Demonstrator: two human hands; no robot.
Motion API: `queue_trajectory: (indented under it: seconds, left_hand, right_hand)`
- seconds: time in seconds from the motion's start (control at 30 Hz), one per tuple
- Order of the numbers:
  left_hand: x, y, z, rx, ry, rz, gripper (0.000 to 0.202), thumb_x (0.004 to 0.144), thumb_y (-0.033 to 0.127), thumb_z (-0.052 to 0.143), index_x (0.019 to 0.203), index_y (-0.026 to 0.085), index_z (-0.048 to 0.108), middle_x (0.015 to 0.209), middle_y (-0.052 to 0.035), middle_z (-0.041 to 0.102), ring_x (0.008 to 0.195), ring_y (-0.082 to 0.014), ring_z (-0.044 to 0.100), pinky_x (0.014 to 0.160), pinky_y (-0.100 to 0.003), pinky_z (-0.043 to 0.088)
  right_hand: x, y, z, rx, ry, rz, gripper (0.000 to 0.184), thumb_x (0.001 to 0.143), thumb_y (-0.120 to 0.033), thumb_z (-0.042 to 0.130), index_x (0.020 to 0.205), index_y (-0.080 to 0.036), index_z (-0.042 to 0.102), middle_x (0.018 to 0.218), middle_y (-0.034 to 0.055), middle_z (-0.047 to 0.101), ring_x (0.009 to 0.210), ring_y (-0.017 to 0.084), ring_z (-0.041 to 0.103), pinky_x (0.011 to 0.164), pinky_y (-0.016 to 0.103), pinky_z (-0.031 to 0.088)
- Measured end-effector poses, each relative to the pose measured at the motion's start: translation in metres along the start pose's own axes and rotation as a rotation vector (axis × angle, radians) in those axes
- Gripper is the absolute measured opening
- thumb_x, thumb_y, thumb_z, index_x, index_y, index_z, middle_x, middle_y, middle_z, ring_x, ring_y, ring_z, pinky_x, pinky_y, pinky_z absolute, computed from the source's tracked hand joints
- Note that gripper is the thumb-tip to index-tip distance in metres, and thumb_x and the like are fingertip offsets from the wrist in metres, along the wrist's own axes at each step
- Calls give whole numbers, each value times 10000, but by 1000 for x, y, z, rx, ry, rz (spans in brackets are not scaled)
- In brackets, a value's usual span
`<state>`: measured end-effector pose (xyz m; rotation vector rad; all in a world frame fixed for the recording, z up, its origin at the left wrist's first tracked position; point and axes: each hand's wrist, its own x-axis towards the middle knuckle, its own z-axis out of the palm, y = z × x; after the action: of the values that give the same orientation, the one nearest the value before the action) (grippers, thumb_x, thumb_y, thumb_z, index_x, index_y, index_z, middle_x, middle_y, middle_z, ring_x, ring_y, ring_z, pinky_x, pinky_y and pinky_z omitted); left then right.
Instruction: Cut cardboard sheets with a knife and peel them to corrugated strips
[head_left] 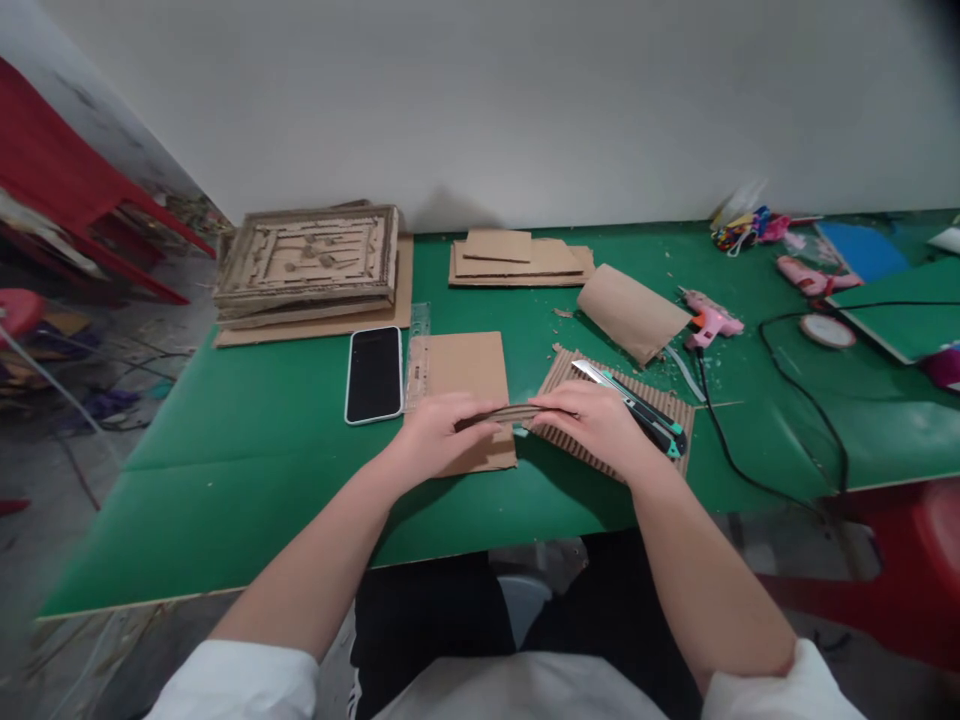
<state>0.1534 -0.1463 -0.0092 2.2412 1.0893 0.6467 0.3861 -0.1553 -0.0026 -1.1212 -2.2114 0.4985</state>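
Note:
My left hand [442, 432] and my right hand [600, 425] pinch the two ends of a thin corrugated cardboard strip [514, 413], held edge-on just above the table. Under my left hand lies a flat brown cardboard sheet [469, 375]. Under my right hand lies a ribbed corrugated piece [664, 400], and a utility knife with teal trim [634, 403] rests on it, just right of my fingers.
On the green table [262, 440]: a black phone [374, 374], a clear ruler [416, 365], a cardboard maze box [307, 260], stacked cardboard sheets [517, 258], a folded cardboard piece [630, 310], a pink glue gun [709, 322] with a black cord [795, 400]. Red chairs stand left and right.

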Motion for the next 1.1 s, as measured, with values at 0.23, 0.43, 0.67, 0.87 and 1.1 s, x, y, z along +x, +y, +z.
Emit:
queue_trajectory:
  seconds: [0.23, 0.43, 0.67, 0.87, 1.1]
  left_hand:
    - [1, -1, 9, 14, 12, 70, 273, 842, 333, 498, 1045, 207, 630, 812, -26, 668, 728, -123, 593, 657, -215, 429]
    - [3, 4, 15, -10, 8, 47, 341, 793, 381, 561, 1091, 224, 609, 729, -9, 656, 581, -97, 544, 563, -197, 404]
    - [2, 1, 12, -123, -24, -43, 426, 722, 413, 630, 1087, 194, 619, 908, -46, 693, 753, -151, 632, 649, -210, 452]
    - [0, -5, 15, -49, 43, 33, 303, 773, 396, 579, 1015, 232, 658, 840, -22, 709, 679, -131, 643, 596, -197, 448]
    - [-1, -6, 18, -102, 94, 14, 298, 757, 424, 589, 963, 229, 679, 807, -22, 712, 647, -131, 642, 590, -207, 473]
  right_hand:
    - [0, 0, 5, -141, -37, -56, 210, 812, -320, 558, 927, -181, 666, 813, 41, 676, 796, 163, 579, 735, 304, 439]
    - [-1, -7, 12, -262, -23, -127, 232, 833, -277, 537, 1012, -168, 636, 815, 51, 682, 781, 162, 605, 716, 302, 423]
    - [-6, -4, 12, -166, -15, -62, 223, 847, -294, 511, 964, -170, 655, 825, 37, 677, 780, 146, 599, 705, 264, 453]
    - [-7, -4, 11, -139, -45, -54, 264, 857, -329, 484, 1030, -200, 637, 836, 39, 671, 802, 150, 601, 719, 265, 465]
    - [-7, -3, 13, -91, -52, -38, 251, 854, -320, 491, 1009, -206, 652, 829, 37, 676, 797, 151, 606, 716, 274, 478]
